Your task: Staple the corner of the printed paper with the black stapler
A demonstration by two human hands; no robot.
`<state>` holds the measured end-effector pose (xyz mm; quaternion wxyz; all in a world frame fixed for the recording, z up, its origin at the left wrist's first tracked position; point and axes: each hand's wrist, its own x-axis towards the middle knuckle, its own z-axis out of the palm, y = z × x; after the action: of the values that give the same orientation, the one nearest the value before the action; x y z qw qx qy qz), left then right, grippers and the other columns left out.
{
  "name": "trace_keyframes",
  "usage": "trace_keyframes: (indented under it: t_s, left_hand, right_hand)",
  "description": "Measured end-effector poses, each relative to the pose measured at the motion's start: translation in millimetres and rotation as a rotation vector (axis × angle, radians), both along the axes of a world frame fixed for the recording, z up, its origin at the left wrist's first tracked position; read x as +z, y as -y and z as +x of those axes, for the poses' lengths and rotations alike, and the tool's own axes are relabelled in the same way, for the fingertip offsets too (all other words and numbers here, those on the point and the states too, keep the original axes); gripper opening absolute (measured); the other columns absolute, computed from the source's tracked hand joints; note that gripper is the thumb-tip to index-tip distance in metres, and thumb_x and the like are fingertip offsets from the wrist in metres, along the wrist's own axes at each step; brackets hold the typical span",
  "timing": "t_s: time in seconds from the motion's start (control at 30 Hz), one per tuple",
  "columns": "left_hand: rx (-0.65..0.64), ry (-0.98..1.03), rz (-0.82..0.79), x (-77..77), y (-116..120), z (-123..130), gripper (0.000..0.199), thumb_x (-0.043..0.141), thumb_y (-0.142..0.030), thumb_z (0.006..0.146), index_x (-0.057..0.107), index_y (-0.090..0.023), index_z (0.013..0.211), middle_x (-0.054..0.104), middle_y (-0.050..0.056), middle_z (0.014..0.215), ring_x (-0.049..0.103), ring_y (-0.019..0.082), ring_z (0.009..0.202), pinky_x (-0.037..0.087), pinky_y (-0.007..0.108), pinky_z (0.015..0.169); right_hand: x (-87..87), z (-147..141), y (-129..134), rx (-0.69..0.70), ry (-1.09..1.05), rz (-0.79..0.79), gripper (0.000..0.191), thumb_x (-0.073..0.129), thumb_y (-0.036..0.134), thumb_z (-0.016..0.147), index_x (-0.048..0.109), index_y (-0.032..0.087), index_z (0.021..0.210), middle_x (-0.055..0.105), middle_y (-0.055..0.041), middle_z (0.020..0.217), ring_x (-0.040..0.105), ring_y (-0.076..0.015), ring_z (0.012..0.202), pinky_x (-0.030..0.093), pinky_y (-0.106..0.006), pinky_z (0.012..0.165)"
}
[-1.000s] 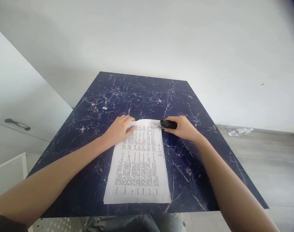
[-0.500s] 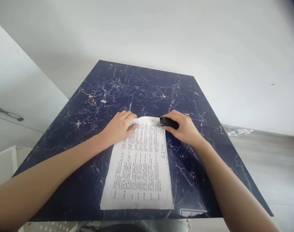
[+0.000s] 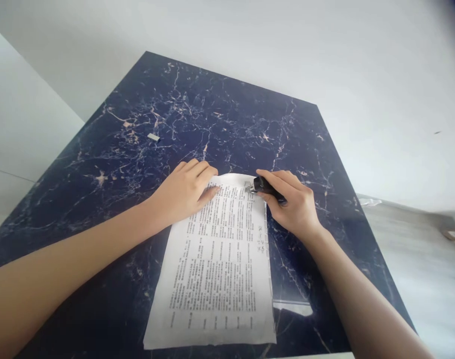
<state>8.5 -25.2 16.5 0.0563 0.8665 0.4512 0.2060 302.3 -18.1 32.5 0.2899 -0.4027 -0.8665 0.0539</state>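
Note:
Printed sheets of paper (image 3: pixel 220 269) lie on the dark blue marbled table (image 3: pixel 227 124). At their far left corner my left hand (image 3: pixel 192 192) pinches the edge, thumb on top of the print and fingers bent over beyond it. My right hand (image 3: pixel 292 199) is closed around a black stapler (image 3: pixel 268 188). The stapler's metal tip sits over the far right corner of the paper, beside some handwritten marks. Whether its jaws are pressed together is too small to tell.
A small pale rectangular piece (image 3: pixel 153 137) lies on the table at the back left. Beyond the right table edge, a clear plastic item (image 3: pixel 370 202) rests low by the white wall (image 3: pixel 399 99).
The view has tilted and come closer, so the table and paper look larger. Both hands keep their holds, and the stapler remains at the paper's far right corner, slightly more angled.

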Motion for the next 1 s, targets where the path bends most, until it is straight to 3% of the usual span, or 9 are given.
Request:
trace_keyframes:
  t_s: [0.43, 0.57, 0.77, 1.0]
  left_hand:
    - [0.001, 0.057, -0.012, -2.2, -1.6, 1.3, 0.029, 0.048, -0.034, 0.104, 0.063, -0.019, 0.123, 0.067, 0.011, 0.115, 0.062, 0.031, 0.11, 0.05, 0.05, 0.098]
    - [0.014, 0.084, -0.03, -1.9, -1.4, 1.0, 0.029, 0.049, -0.036, 0.104, 0.063, -0.02, 0.123, 0.067, 0.011, 0.114, 0.062, 0.032, 0.112, 0.05, 0.051, 0.1]
    - [0.016, 0.071, -0.025, 1.0, -0.9, -1.0, 0.027, 0.051, -0.035, 0.102, 0.063, -0.02, 0.121, 0.068, 0.01, 0.114, 0.063, 0.03, 0.108, 0.051, 0.05, 0.099]
    - [-0.005, 0.055, 0.016, 4.7, 0.4, -2.3, 0.024, 0.05, -0.03, 0.103, 0.061, -0.016, 0.12, 0.068, 0.011, 0.113, 0.063, 0.028, 0.102, 0.051, 0.045, 0.092]
  right_hand:
    - [3.6, 1.7, 1.0, -0.034, 0.072, 0.007, 0.05, 0.06, 0.016, 0.095, 0.062, 0.033, 0.143, 0.072, -0.0078, 0.116, 0.07, -0.0279, 0.098, 0.058, -0.049, 0.09]
    - [6.1, 0.3, 3.5, -0.027, 0.097, 0.058, 0.057, 0.064, 0.019, 0.093, 0.056, 0.036, 0.147, 0.067, -0.0092, 0.13, 0.066, -0.0332, 0.112, 0.054, -0.057, 0.098]
    - [7.4, 1.1, 9.5, 0.084, 0.214, 0.183, 0.037, 0.067, 0.016, 0.091, 0.07, 0.039, 0.12, 0.054, -0.0021, 0.151, 0.055, -0.0381, 0.132, 0.046, -0.062, 0.104]
    - [4.9, -1.2, 8.4, 0.105, 0.34, 0.219, 0.042, 0.065, 0.014, 0.093, 0.067, 0.034, 0.13, 0.053, -0.005, 0.155, 0.052, -0.0365, 0.137, 0.043, -0.058, 0.108]
